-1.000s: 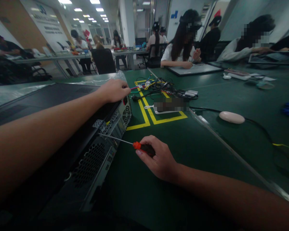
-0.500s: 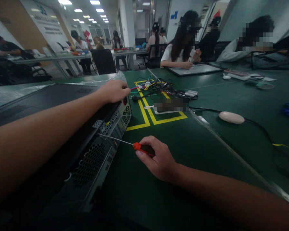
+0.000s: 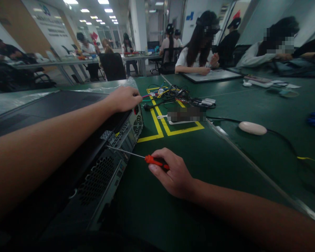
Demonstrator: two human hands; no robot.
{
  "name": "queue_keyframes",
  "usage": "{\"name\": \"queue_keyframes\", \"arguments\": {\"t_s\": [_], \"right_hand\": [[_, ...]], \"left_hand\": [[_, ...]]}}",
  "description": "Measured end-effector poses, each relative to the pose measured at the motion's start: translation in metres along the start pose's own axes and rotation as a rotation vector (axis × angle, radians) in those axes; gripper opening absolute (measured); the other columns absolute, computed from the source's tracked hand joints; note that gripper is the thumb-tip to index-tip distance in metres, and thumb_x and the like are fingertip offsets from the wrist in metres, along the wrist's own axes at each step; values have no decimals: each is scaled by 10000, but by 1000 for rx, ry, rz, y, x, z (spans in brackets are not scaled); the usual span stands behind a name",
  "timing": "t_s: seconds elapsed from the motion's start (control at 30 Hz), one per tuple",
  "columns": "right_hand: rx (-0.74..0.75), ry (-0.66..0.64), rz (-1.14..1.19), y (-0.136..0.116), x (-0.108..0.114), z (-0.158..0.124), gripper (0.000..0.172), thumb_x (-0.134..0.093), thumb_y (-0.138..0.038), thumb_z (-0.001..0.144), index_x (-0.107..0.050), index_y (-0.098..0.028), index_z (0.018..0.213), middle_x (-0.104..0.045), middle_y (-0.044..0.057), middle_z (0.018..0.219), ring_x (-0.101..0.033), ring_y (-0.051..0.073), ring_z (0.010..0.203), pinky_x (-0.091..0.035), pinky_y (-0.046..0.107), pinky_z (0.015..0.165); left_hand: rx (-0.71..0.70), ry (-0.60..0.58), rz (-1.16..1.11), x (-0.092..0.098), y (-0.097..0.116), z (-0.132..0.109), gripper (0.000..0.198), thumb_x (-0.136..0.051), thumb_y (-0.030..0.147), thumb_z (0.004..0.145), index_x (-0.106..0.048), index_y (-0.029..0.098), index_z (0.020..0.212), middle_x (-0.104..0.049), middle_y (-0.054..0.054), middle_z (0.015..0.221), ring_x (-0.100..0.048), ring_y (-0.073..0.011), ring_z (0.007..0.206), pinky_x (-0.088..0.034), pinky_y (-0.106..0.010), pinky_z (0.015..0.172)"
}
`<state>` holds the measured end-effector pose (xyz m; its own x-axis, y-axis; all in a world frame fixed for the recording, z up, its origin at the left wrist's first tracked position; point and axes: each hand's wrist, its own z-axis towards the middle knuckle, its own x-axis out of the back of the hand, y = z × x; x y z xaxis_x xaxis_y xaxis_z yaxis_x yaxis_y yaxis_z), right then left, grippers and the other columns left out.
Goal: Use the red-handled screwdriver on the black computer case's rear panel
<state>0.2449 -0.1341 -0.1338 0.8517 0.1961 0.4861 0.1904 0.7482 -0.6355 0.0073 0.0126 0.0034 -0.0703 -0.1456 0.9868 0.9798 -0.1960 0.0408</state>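
A black computer case (image 3: 68, 140) lies on its side on the green table (image 3: 199, 157), its perforated metal rear panel (image 3: 112, 164) facing me. My left hand (image 3: 124, 98) rests curled over the case's far top corner, fingers bent down over the edge. My right hand (image 3: 173, 173) grips a screwdriver with a red and black handle (image 3: 156, 161). Its thin shaft points left and the tip touches the rear panel near the upper edge.
Yellow tape lines (image 3: 160, 127) mark a box on the table beyond the case, with a tangle of cables (image 3: 173, 94) and a white device (image 3: 178, 120). A pale oval mouse (image 3: 252, 128) lies right. Other people sit at tables behind.
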Motion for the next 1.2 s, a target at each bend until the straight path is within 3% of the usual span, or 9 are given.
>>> {"name": "queue_keyframes", "arguments": {"t_s": [0.23,0.43,0.63,1.2], "right_hand": [[-19,-45,16,-2,2,2,158,-523,-258,1070,-651,-190,1132,-690,57,965,-632,176,814,-522,310,755],[-34,2,40,1,-2,-2,255,-698,-281,967,-569,-223,1179,-711,48,1023,-666,174,828,-530,295,728],[-12,1,24,4,-4,-2,142,-655,-212,982,-575,-217,1099,-691,39,983,-631,154,773,-512,288,701],[-33,-11,33,2,-2,-2,131,-653,-220,991,-583,-214,1101,-680,28,965,-613,147,750,-485,273,680]], "left_hand": [[15,-7,14,0,0,1,504,-432,464,901,-803,240,1158,-768,-113,1196,-665,-325,1125,-501,-407,956],[18,-10,18,0,1,1,500,-433,465,907,-800,240,1162,-765,-115,1215,-661,-319,1130,-503,-396,943],[14,-16,9,0,-1,1,500,-441,458,900,-798,232,1168,-765,-130,1201,-664,-330,1117,-501,-421,951],[24,-4,6,0,0,0,511,-428,474,908,-804,242,1165,-765,-116,1212,-664,-319,1128,-504,-404,956]]}}
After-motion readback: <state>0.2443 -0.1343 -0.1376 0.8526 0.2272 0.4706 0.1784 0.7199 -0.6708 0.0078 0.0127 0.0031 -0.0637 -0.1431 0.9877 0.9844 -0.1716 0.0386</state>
